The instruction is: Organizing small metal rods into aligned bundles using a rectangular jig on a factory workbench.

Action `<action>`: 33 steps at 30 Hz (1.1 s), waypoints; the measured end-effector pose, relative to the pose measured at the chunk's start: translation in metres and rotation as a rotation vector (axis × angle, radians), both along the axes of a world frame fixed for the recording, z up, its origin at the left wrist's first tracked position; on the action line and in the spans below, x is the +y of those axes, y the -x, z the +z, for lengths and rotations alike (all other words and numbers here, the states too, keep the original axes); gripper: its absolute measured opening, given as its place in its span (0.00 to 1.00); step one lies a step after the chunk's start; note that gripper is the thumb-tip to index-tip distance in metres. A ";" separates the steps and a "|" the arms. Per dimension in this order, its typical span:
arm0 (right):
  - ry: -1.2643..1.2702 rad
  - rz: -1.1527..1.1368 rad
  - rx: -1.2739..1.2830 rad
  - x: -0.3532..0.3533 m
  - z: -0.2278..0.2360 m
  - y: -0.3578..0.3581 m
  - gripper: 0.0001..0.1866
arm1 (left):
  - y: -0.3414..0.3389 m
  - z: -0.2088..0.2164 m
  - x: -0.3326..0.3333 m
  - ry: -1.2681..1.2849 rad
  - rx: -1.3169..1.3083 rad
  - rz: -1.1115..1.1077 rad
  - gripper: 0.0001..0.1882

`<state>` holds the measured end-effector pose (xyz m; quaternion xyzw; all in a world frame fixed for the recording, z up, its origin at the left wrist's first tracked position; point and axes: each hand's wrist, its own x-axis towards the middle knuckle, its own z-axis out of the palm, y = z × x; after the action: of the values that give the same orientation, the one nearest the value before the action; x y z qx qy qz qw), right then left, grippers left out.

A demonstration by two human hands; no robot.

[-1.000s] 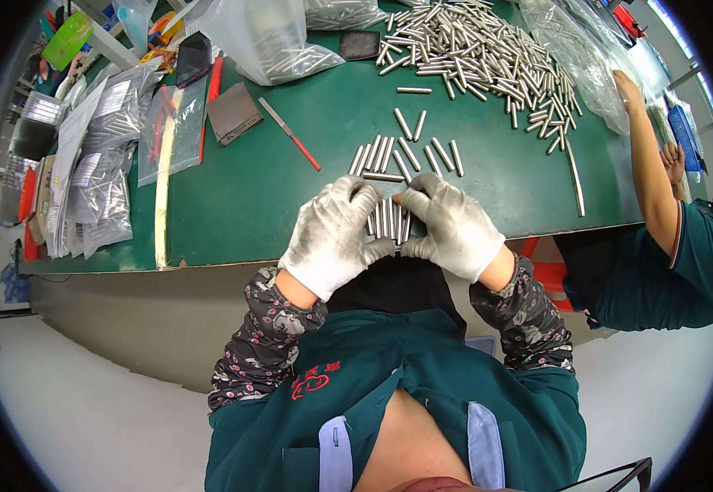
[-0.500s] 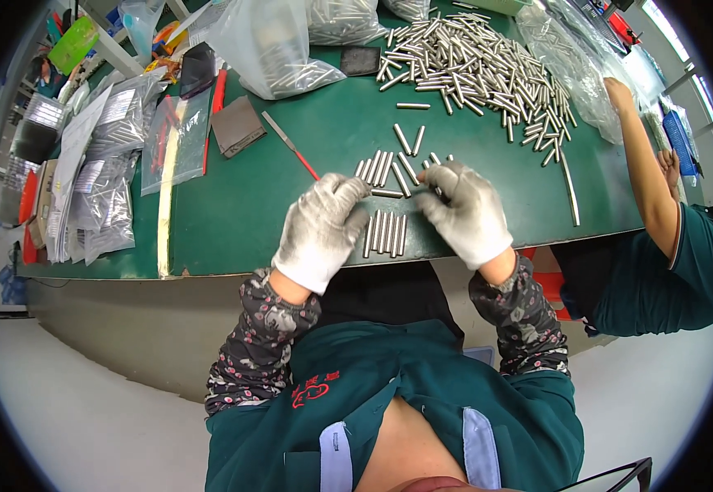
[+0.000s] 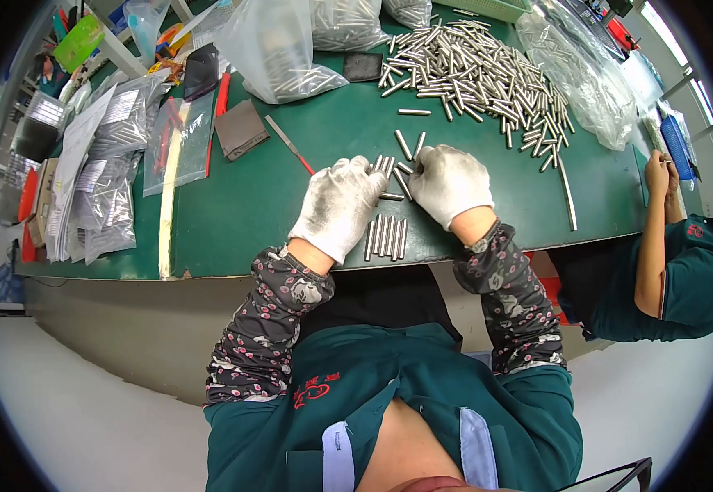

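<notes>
Several steel pins (image 3: 386,236) lie side by side nr the front edge of the green table (image 3: 266,238) — gloved L hand (image 3: 338,203) at the upper pins (image 3: 384,165), gloved R hand (image 3: 452,184) curled opp., fingertips hidden, can't tell if either's clamped — big pin pile (image 3: 479,75) beyond.

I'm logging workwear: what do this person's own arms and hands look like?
The left hand and right hand wear white gloves, smudged grey. Dark sleeve covers, patterned with pink and pale patches, run up to plain green sleeves.
</notes>
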<state>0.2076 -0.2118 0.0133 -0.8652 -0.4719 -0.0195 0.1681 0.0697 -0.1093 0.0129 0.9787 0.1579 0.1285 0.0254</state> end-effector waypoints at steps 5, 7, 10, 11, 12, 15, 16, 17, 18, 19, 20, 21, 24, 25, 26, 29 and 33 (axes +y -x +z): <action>-0.118 0.066 0.018 -0.012 0.001 -0.014 0.08 | 0.007 -0.003 0.004 0.067 -0.048 -0.022 0.08; -0.157 0.071 0.046 -0.018 0.002 -0.012 0.06 | 0.007 -0.001 0.004 0.098 -0.116 -0.031 0.09; -0.218 0.102 0.114 -0.025 0.005 -0.010 0.05 | 0.002 0.006 0.001 0.230 -0.329 -0.023 0.11; -0.210 0.127 0.224 -0.028 0.008 -0.008 0.06 | 0.000 0.006 0.003 0.283 -0.357 -0.083 0.14; -0.204 0.153 0.333 -0.030 0.010 -0.008 0.07 | -0.003 0.006 0.003 0.275 -0.358 -0.091 0.14; -0.203 0.187 0.475 -0.034 0.010 -0.009 0.08 | -0.011 0.002 0.001 0.674 -0.345 -0.195 0.14; -0.191 0.203 0.549 -0.036 0.010 -0.009 0.09 | -0.012 0.000 0.002 0.668 -0.340 -0.206 0.14; -0.163 0.193 0.563 -0.039 0.011 -0.010 0.10 | -0.014 -0.001 0.003 0.762 -0.310 -0.183 0.13; -0.172 0.184 0.564 -0.042 0.009 -0.011 0.10 | -0.016 -0.001 0.001 0.857 -0.276 -0.159 0.13; -0.199 0.178 0.572 -0.045 0.005 -0.013 0.10 | -0.019 -0.001 -0.001 0.842 -0.274 -0.132 0.12; -0.226 0.172 0.580 -0.048 0.001 -0.014 0.10 | -0.021 0.000 -0.002 0.839 -0.265 -0.141 0.12; -0.233 0.163 0.583 -0.052 -0.001 -0.015 0.10 | -0.023 0.001 -0.002 0.823 -0.223 -0.132 0.12; -0.284 0.151 0.637 -0.061 -0.007 -0.016 0.11 | -0.027 0.000 -0.005 0.804 -0.183 -0.128 0.11; -0.293 0.155 0.628 -0.062 -0.008 -0.015 0.11 | -0.028 -0.001 -0.005 0.802 -0.193 -0.126 0.11; -0.300 0.159 0.619 -0.063 -0.009 -0.014 0.11 | -0.028 -0.003 -0.006 0.801 -0.186 -0.131 0.11; -0.338 0.141 0.595 -0.063 -0.018 -0.013 0.10 | -0.029 -0.007 -0.006 0.821 -0.190 -0.135 0.11; -0.354 0.140 0.592 -0.063 -0.021 -0.011 0.09 | -0.028 -0.007 -0.007 0.848 -0.174 -0.129 0.12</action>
<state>0.2183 -0.2752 -0.0074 -0.7562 -0.4503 0.1625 0.4460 0.0978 -0.1161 0.0059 0.8752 0.1326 0.1323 0.4461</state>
